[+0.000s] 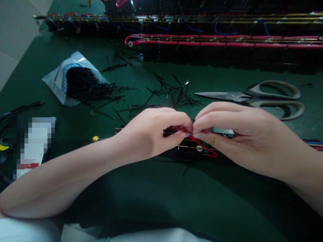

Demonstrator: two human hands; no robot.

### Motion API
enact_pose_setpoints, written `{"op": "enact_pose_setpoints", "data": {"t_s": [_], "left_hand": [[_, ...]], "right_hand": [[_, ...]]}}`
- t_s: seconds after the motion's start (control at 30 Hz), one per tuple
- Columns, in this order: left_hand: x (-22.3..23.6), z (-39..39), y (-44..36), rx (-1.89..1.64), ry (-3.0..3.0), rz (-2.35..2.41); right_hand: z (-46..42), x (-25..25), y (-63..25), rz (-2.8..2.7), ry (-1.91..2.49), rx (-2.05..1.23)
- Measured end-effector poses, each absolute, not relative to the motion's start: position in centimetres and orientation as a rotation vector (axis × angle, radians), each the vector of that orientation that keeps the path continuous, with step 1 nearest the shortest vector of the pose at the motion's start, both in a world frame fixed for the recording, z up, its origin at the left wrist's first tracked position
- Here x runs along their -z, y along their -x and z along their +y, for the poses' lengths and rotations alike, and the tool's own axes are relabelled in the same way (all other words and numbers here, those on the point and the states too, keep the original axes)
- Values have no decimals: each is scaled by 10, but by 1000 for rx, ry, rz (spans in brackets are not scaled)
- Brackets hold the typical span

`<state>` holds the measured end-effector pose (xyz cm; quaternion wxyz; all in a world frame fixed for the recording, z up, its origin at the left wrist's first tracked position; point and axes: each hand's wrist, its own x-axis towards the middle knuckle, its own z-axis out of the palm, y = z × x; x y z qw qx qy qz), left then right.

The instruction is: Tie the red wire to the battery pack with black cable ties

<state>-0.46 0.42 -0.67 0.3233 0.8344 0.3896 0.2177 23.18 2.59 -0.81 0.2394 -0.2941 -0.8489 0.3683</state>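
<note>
A green counter (176, 193) is filling the background, its left edge slanting away. Towards its near edge a strip (185, 152) is lying under both hands, likely for easy reach, and a red wire (211, 153) is looping over it. The left hand (151, 131) and right hand (247, 129) are meeting fingertip to fingertip, each grip pinching closed where the wire is emerging, seemingly for fine control; what the tips are hiding I cannot tell. Beyond them, loose ties (175, 97) are lying scattered; towards the left edge, a bag (59, 82) is spilling more, perhaps for quick picking. Scissors (243, 96) are resting just beyond the right hand, presumably to suit it.
</note>
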Motion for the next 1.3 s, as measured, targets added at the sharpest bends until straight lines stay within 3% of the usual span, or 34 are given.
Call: {"op": "enact_pose_setpoints", "data": {"t_s": [0.83,1.3], "left_hand": [[6,2,4,-492,-2143,1071],[10,6,4,-648,-1897,1197]], "right_hand": [[26,5,-232,-2183,899,-1083],[25,8,-233,-2268,980,-1073]]}}
